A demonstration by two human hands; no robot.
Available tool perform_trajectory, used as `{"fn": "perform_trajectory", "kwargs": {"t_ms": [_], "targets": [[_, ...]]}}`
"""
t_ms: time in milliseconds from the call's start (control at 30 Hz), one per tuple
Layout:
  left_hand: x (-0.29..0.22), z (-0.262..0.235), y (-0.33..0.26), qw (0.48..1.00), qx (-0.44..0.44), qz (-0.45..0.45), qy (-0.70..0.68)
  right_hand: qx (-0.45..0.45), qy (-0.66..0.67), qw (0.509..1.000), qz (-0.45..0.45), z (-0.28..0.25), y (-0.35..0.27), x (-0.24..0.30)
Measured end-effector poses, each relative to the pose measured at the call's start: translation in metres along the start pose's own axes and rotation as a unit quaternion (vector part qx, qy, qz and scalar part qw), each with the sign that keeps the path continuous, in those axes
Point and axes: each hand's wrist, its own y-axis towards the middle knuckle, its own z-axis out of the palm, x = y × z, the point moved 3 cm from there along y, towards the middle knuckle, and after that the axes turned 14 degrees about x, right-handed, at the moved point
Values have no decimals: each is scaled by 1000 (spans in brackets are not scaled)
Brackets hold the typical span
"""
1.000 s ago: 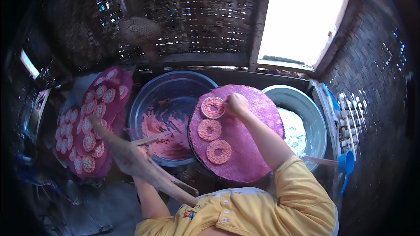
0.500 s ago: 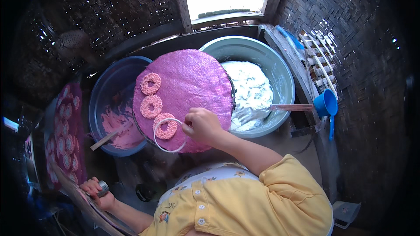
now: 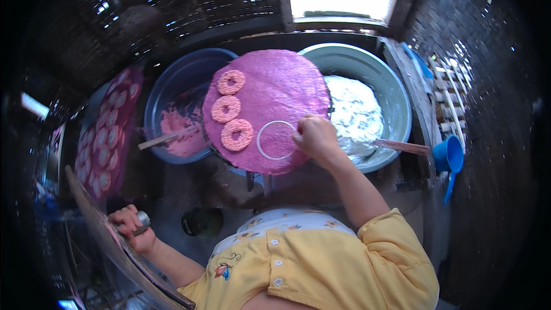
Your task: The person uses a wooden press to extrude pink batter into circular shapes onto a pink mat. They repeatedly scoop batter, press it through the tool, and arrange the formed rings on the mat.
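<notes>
Ring (image 3: 257,140), white, toward near edge of purple disc (image 3: 272,86) — looks light, stiff, best held by rim. Right hand (image 3: 317,139): fingers pinch it; left hand (image 3: 134,231): fingers around silvery cylinder (image 3: 143,221).

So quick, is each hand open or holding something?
Left hand: closed, holding a silver cylinder-shaped thing.
Right hand: closed, holding a thin white ring.

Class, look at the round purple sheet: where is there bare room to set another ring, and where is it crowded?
The widest bare patch on the purple sheet lies right of the three pink rings, beyond the white hoop and right hand. The hoop frames a smaller one. Crowded: the sheet's left side, where the rings line up.
</notes>
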Motion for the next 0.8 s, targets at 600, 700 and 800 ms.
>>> {"fn": "perform_trajectory", "kwargs": {"t_ms": [600,700,800], "targets": [[-41,-13,-41,996,-19,-28,84,26,-41,998,-36,10,16,18],[-21,-3,-24,988,15,-76,134,-50,30,992,-110,-16,4,46],[4,35,-2,877,144,-200,412,-53,130,946,-291,-40,-13,102]]}}
